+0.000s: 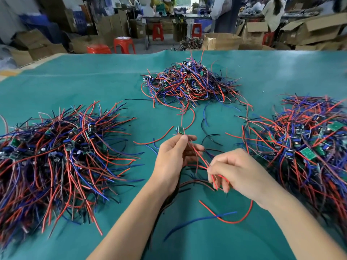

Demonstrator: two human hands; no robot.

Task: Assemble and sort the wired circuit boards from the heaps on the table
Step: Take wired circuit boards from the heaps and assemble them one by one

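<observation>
Right hand (238, 173) pinches red wire (203, 162) — left hand (172, 154) holds board (181, 130)

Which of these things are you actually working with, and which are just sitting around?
Part of the job:
- small circuit board, held up by the left hand
- red wire, pinched by the right hand
- left heap, far heap, right heap of wired boards

Just lying about:
- red stools
- cardboard boxes
- green table cover
</observation>
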